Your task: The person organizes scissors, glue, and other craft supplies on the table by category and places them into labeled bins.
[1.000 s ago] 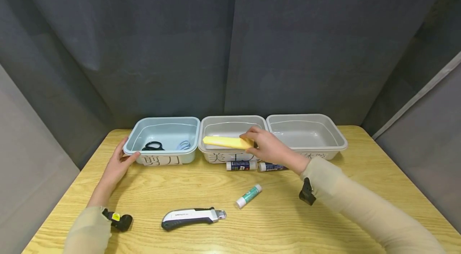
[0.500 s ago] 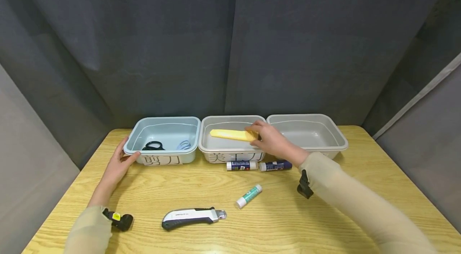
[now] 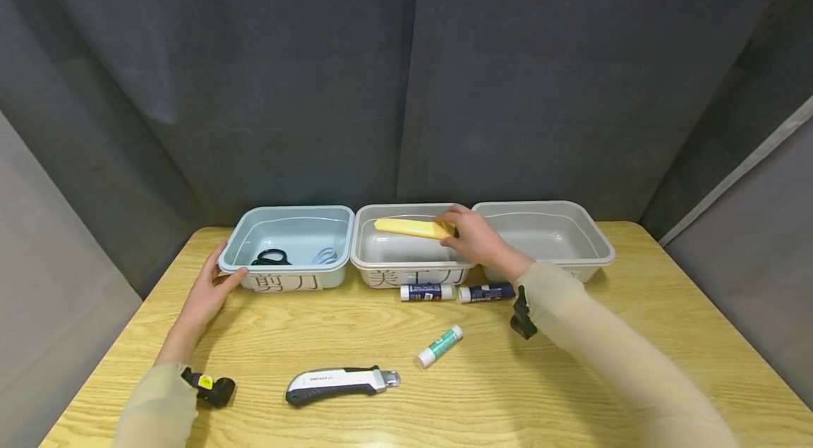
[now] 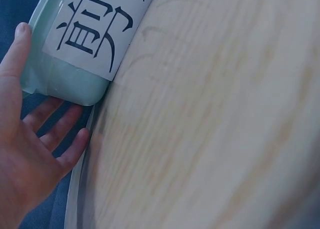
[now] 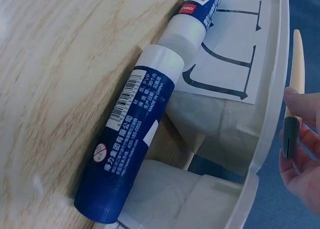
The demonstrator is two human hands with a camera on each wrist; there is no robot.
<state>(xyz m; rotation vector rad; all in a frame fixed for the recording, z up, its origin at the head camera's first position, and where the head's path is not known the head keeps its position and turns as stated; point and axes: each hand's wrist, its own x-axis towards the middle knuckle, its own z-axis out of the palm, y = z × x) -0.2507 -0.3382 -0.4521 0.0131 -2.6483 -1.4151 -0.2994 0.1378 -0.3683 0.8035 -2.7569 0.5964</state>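
Dark grey curtain (image 3: 286, 81) behind, paler grey panels (image 3: 51, 222) either side, light wood-grain table (image 3: 254, 335), glossy reflections

On the brown wooden table (image 3: 254, 342) stand, left to right, a light-blue plastic tub (image 3: 298, 229), a grey plastic middle tub (image 3: 394, 250) and a grey plastic right tub (image 3: 540, 229). In the first, black-ringed scissors (image 3: 274, 262) lie left of pale-blue-ringed scissors (image 3: 325, 256). Before the grey ones lie two blue cylindrical glue sticks (image 3: 427, 292); nearer, a green-and-white glue stick (image 3: 440, 347), a white-and-black utility knife (image 3: 339, 382) left of it.

Left grip (image 3: 209, 287), fingers (image 4: 74, 151) spread, is near the table's (image 3: 356, 331) left edge; right grip (image 3: 475, 235), thumb (image 5: 303, 104) and fingers pinching, near its back edge; forearms (image 3: 610, 349) reach from the front.
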